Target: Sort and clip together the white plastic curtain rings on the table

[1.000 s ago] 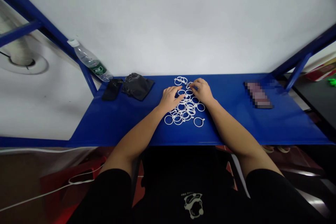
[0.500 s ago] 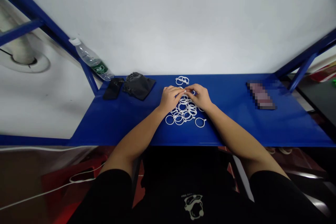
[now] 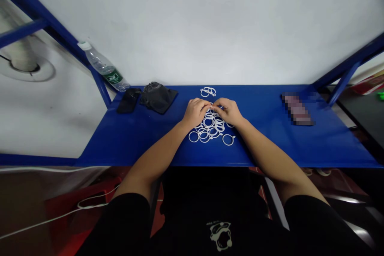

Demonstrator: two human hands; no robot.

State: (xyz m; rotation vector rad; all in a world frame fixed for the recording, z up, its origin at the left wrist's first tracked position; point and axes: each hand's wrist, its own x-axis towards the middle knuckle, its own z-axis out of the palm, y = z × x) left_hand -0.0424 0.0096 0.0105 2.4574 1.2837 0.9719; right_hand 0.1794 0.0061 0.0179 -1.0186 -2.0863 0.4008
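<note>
A heap of several white plastic rings (image 3: 210,128) lies in the middle of the blue shelf (image 3: 144,136). My left hand (image 3: 195,113) and my right hand (image 3: 229,111) meet above the heap, fingers pinched together on one white ring (image 3: 213,106) between them. A smaller cluster of joined white rings (image 3: 208,91) lies just beyond my fingertips, near the wall. One single ring (image 3: 228,140) rests apart at the heap's near right.
A black pouch (image 3: 157,97) and a flat black item (image 3: 129,100) lie at the shelf's back left, beside a tilted water bottle (image 3: 103,68). A blurred object (image 3: 297,108) sits at the right. Blue frame posts rise at both ends.
My hands came together over the heap: a second ago they lay apart on the rings, now both pinch one ring between them. The rest has not moved.
</note>
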